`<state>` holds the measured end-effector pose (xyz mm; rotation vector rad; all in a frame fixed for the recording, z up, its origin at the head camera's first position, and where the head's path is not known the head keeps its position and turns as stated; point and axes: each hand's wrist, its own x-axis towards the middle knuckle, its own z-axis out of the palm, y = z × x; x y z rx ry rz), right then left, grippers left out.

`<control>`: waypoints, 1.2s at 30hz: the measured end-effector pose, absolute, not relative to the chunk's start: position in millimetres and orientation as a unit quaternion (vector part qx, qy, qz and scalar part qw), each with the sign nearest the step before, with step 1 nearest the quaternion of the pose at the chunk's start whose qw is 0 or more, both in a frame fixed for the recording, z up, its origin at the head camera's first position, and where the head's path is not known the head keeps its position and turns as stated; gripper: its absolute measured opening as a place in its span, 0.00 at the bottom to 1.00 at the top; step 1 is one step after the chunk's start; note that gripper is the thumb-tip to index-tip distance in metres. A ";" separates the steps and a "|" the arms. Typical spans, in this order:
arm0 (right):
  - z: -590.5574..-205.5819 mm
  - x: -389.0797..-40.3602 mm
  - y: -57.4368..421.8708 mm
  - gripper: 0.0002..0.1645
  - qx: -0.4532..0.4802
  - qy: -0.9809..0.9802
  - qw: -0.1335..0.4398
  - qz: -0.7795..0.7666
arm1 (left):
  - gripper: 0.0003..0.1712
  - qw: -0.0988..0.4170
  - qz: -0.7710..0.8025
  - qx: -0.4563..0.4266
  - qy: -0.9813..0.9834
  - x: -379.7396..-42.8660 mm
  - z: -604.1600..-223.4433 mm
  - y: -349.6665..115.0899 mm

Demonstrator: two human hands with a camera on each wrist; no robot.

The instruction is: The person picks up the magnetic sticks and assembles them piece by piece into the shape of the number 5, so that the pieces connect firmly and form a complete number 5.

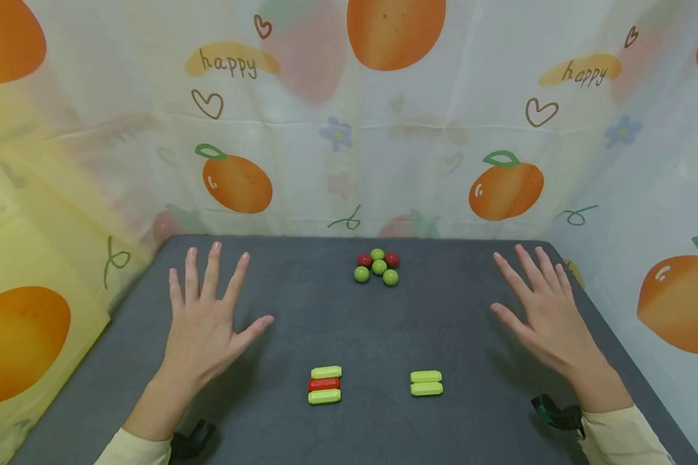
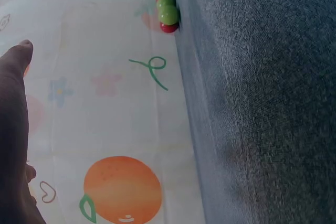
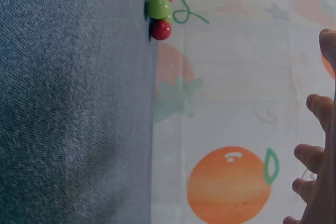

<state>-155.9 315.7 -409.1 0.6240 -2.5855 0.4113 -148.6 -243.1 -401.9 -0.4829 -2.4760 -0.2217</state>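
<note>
We see a person's left hand [image 1: 206, 326] and right hand [image 1: 549, 323] spread over a grey table [image 1: 378, 329], fingers straight and fanned, palms bare. To the right of our left hand, near its wrist, three short bars [image 1: 324, 384] lie side by side: a red one between two yellow-green. To the left of our right hand, two yellow-green bars [image 1: 426, 389] lie together. Between both hands, level with the fingertips, we find a cluster of balls [image 1: 379, 267], four green and two red. Beyond hangs an orange-patterned curtain [image 1: 302, 168].
</note>
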 end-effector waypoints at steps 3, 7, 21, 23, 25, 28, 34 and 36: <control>-408.6 -155.3 315.6 0.46 0.225 -0.936 0.224 0.155 | 0.59 0.298 -0.093 -0.189 -0.931 -148.9 -402.2 -242.8; -404.1 -158.4 312.0 0.46 0.222 -0.928 0.234 0.189 | 0.57 0.285 -0.138 -0.202 -0.927 -149.2 -400.9 -242.7; -366.3 -192.5 273.7 0.25 0.198 -0.933 0.215 0.210 | 0.48 0.145 -0.286 -0.184 -0.929 -153.2 -390.0 -220.5; -363.9 -200.4 268.2 0.24 0.210 -0.932 0.208 0.210 | 0.47 0.126 -0.292 -0.178 -0.931 -153.3 -390.9 -216.8; -360.2 -208.5 264.4 0.23 0.219 -0.932 0.200 0.210 | 0.47 0.112 -0.299 -0.179 -0.931 -155.6 -390.0 -210.9; -353.9 -219.3 261.5 0.21 0.228 -0.932 0.186 0.210 | 0.47 0.091 -0.310 -0.191 -0.927 -160.8 -387.4 -199.5; -357.3 -235.2 249.1 0.23 0.233 -0.937 0.143 0.217 | 0.43 0.045 -0.318 -0.219 -0.921 -160.1 -391.4 -189.4; -362.3 -241.7 238.9 0.23 0.238 -0.936 0.129 0.224 | 0.41 0.029 -0.321 -0.220 -0.921 -155.6 -395.6 -193.0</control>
